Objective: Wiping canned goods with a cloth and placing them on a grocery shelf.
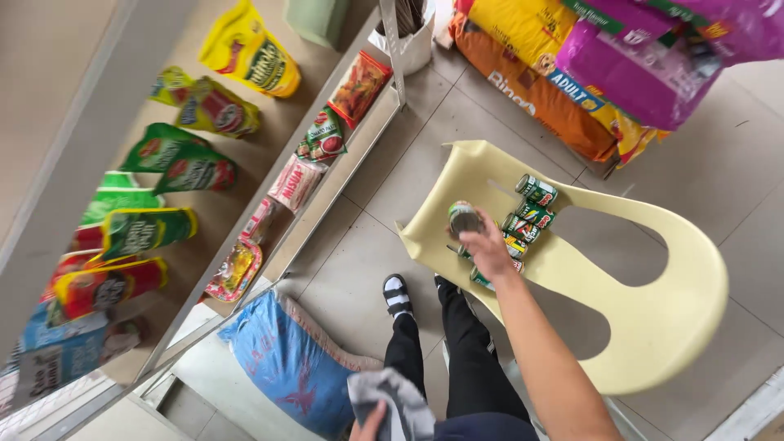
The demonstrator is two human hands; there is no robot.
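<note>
While the head camera looks straight down, I log the right hand (pixel 490 249) stretched over the seat of a pale yellow moulded plastic chair (pixel 653 327), fingers curled around a small round tin can with a grey metal lid (pixel 464 217). That can is lifted at the seat's front left part, its lid facing the camera. Just beside the hand, several more small green-labelled tin cans (pixel 531 214) lie on their sides in a loose row across the seat; one shows partly under the wrist.

Left hand (pixel 371 425) sits at the bottom edge of the view, closed on a crumpled grey cloth (pixel 396 400); only part of the hand shows.

I note black trousers and a black-and-white sandalled foot (pixel 397 296) on the grey tiled floor (pixel 351 261). A blue woven sack (pixel 282 359) lies left of the legs. Metal shelving (pixel 327 163) at left holds yellow, green and red pouches. Large orange, yellow and purple bags (pixel 588 73) are stacked at upper right.
</note>
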